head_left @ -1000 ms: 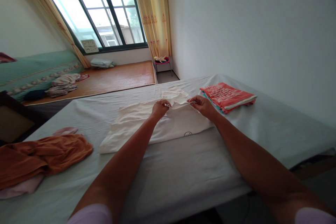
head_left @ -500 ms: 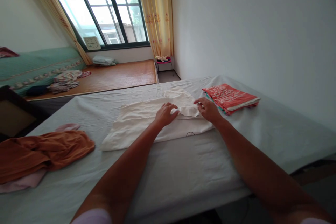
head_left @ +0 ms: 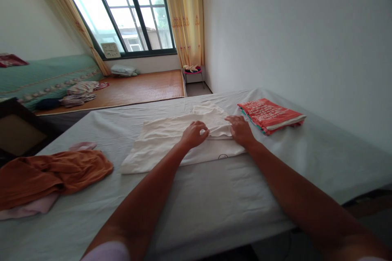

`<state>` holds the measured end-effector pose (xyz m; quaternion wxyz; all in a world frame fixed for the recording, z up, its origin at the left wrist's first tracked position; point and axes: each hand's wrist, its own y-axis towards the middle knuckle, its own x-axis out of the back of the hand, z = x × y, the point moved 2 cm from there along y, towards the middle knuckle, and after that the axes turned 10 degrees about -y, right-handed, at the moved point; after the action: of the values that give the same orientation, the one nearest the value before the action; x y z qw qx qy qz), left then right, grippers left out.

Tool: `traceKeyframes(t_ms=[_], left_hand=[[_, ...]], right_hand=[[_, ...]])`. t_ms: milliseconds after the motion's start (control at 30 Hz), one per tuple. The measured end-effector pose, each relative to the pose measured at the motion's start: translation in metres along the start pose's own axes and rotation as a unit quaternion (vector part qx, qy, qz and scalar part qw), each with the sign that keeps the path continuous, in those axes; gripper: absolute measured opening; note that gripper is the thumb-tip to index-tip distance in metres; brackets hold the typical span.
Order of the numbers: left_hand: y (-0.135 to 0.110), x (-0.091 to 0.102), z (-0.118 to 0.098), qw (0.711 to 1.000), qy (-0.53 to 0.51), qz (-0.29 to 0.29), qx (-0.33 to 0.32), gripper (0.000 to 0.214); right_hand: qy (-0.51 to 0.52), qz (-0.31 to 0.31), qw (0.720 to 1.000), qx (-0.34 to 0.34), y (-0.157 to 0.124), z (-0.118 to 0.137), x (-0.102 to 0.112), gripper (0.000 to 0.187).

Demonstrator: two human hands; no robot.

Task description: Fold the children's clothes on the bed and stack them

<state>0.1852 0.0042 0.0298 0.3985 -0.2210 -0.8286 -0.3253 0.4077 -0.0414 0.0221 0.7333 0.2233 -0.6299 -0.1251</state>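
A white garment [head_left: 162,140] lies spread on the pale sheet of the bed [head_left: 214,195], with one part folded in over its middle. My left hand [head_left: 194,133] rests on that fold with the fingers curled, pinching the cloth. Just to its right, my right hand [head_left: 240,128] lies flat on the fold's right end, fingers stretched out and nothing in it. Both forearms reach out over the near half of the bed.
A folded red printed cloth [head_left: 271,114] lies on a small stack at the right, near the wall. A crumpled orange garment [head_left: 52,175] over a pink one sits at the bed's left edge. Beyond are a wooden platform [head_left: 137,87] with clothes, a small stool [head_left: 193,71] and a window.
Both hands held the edge of the fold pinched up a second ago. They have laid it down on the garment, and the right hand has flattened on it.
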Motion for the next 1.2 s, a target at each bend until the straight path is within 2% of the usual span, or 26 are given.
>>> traceKeyframes(t_ms=[67, 133, 233, 333, 500, 667, 767, 967, 1067, 1200], left_hand=[[-0.003, -0.01, -0.005, 1.0, 0.01, -0.016, -0.018, 0.034], [-0.007, -0.024, -0.008, 0.999, 0.029, 0.012, -0.014, 0.04], [-0.012, -0.04, -0.007, 0.996, 0.049, 0.069, 0.018, 0.048], [-0.011, -0.037, 0.007, 0.992, 0.035, 0.105, 0.051, 0.05], [-0.012, -0.005, 0.059, 0.983, 0.058, 0.09, 0.147, 0.052], [-0.033, 0.034, 0.113, 0.951, 0.147, 0.081, 0.261, 0.056], [-0.053, 0.061, 0.14, 0.929, 0.176, 0.094, 0.311, 0.06], [-0.114, 0.122, 0.204, 0.899, 0.204, 0.057, 0.383, 0.062], [-0.139, 0.138, 0.221, 0.89, 0.213, 0.024, 0.403, 0.06], [-0.15, 0.142, 0.22, 0.895, 0.207, -0.019, 0.395, 0.06]], right_hand=[[0.018, -0.015, 0.998, 0.062, 0.0, 0.015, 0.003, 0.047], [0.025, 0.026, 0.994, 0.107, -0.002, 0.028, -0.004, 0.046], [-0.001, 0.128, 0.985, 0.12, -0.007, 0.036, -0.021, 0.052], [-0.019, 0.18, 0.977, 0.116, -0.012, 0.035, -0.03, 0.06], [-0.024, 0.197, 0.973, 0.12, -0.014, 0.032, -0.024, 0.058], [-0.041, 0.207, 0.969, 0.131, -0.016, 0.032, -0.023, 0.057], [-0.045, 0.203, 0.969, 0.137, -0.016, 0.031, -0.026, 0.057], [-0.032, 0.191, 0.971, 0.139, -0.015, 0.029, -0.029, 0.054], [-0.023, 0.188, 0.973, 0.135, -0.014, 0.029, -0.029, 0.053], [-0.046, 0.194, 0.972, 0.12, -0.014, 0.037, -0.026, 0.054]])
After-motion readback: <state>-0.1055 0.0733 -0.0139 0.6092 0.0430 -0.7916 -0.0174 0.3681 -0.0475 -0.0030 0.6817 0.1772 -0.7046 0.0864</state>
